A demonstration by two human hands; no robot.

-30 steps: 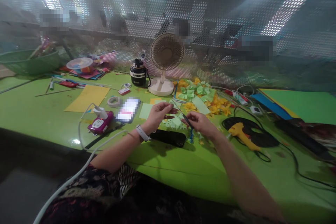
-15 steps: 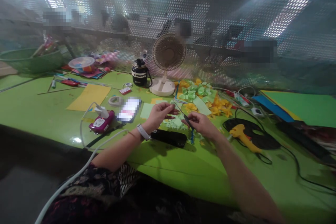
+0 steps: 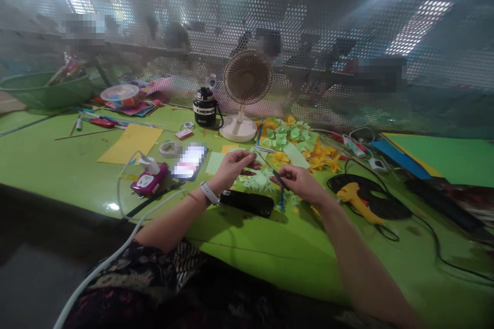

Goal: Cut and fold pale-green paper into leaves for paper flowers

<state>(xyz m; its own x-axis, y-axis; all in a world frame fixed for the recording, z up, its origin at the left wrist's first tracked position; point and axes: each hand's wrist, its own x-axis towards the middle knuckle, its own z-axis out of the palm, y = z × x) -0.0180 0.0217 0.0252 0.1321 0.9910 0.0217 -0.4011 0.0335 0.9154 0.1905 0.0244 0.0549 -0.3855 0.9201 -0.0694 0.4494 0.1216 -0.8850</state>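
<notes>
My right hand (image 3: pixel 299 182) is shut on a thin dark pointed tool (image 3: pixel 272 168), whose tip slants up and away toward my left hand (image 3: pixel 231 168). The fingers of my left hand are curled over the green tabletop, and nothing shows in them. Below my hands lies a black phone (image 3: pixel 247 203). Pale green cut paper pieces (image 3: pixel 258 181) sit between my hands, with a small twisted blue strip (image 3: pixel 282 200) just beneath my right hand. Yellow and green paper flowers (image 3: pixel 293 141) are heaped beyond them.
A small fan (image 3: pixel 247 82) and a black flask (image 3: pixel 204 108) stand at the back. To the left lie a pink socket (image 3: pixel 148 180) with a white cable and yellow card (image 3: pixel 131 144). To the right are a yellow glue gun (image 3: pixel 353 200) and green card (image 3: pixel 436 157).
My right hand has shifted slightly to the right with the tool still in it. My left hand has stayed about where it was.
</notes>
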